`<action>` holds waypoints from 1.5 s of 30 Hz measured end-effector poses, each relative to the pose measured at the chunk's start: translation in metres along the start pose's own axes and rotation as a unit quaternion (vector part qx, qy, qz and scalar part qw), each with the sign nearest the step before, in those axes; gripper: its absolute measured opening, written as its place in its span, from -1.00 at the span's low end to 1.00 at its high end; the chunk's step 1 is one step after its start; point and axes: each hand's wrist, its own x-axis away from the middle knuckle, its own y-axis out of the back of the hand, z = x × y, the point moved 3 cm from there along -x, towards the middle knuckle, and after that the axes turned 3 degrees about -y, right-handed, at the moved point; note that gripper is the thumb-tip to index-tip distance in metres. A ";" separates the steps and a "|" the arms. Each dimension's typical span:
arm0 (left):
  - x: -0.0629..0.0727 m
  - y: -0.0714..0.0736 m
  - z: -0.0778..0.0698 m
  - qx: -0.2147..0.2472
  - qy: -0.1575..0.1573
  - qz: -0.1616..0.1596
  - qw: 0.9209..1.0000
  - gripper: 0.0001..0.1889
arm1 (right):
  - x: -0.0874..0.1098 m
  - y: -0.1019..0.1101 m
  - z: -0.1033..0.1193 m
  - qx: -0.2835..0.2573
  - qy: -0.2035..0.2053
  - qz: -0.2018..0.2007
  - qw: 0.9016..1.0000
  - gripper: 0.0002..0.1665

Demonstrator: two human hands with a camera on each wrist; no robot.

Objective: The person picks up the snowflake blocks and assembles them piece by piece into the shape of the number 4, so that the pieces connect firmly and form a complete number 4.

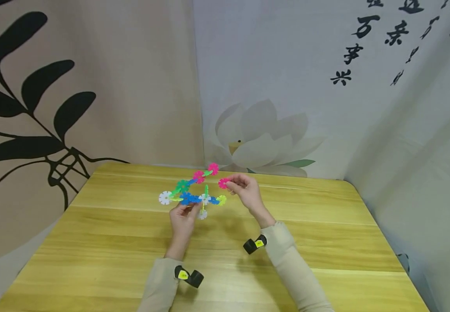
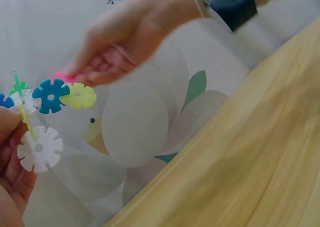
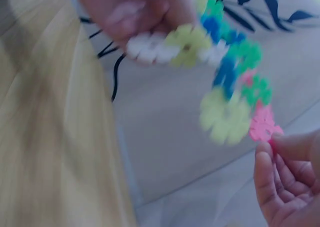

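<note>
Notched flower-shaped plastic discs are joined into a branching chain (image 1: pixel 186 198) in white, blue, green, yellow and pink. My left hand (image 1: pixel 183 219) grips the chain from below near its blue discs, holding it above the table. A white disc (image 2: pixel 40 149) hangs beside the left fingers in the left wrist view. Between thumb and fingertips, my right hand (image 1: pixel 247 194) pinches a pink disc (image 1: pixel 223 183). That disc is just right of the chain, above its yellow end disc (image 1: pixel 221 199). One arm of the chain rises to another pink disc (image 1: pixel 213 168) at the top.
Below both hands lies a wooden table (image 1: pixel 326 251). Behind it hangs a pale backdrop (image 1: pixel 272 52) printed with a lotus, dark leaves and brush characters. Black wrist cameras are strapped over both sleeves (image 1: pixel 293 264).
</note>
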 end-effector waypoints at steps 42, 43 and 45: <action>0.009 -0.011 -0.022 -0.038 0.011 0.031 0.999 -0.89 | -0.001 -0.014 0.019 0.187 0.231 0.061 0.953 -0.92; 0.009 -0.011 -0.022 -0.035 0.008 0.030 0.999 -0.89 | -0.001 -0.015 0.019 0.191 0.237 0.063 0.950 -0.92; 0.009 -0.012 -0.021 -0.033 0.005 0.029 0.999 -0.89 | -0.001 -0.016 0.018 0.194 0.243 0.063 0.948 -0.92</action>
